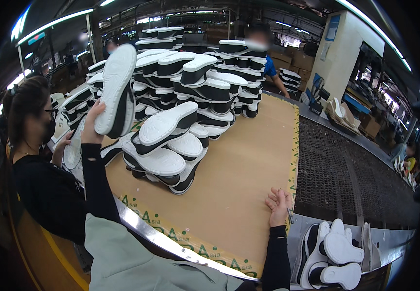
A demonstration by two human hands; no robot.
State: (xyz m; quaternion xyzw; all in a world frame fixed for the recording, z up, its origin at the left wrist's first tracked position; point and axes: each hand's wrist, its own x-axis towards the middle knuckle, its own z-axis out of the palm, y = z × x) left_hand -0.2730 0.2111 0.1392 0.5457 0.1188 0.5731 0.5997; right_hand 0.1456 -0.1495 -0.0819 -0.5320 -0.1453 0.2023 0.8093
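Observation:
My left hand (92,127), raised at the left, grips a pair of thick shoe soles (117,89) held upright together. Their white textured bottoms and black midsoles show. My right hand (280,206) rests near the right edge of the cardboard-covered table (234,194), its fingers curled. A thin, dark, pen-like tool (290,216) sticks out beside its palm. In front of me lies a small heap of white and black soles (164,126), stacked crosswise. Behind it rise taller piles of the same soles (200,87).
At left a co-worker (40,160) in black handles a light sole. Another person (271,68) in blue stands behind the piles. Right of the table runs a dark mesh conveyor (336,165). More soles (341,247) lie on a metal ledge (389,240) at the lower right.

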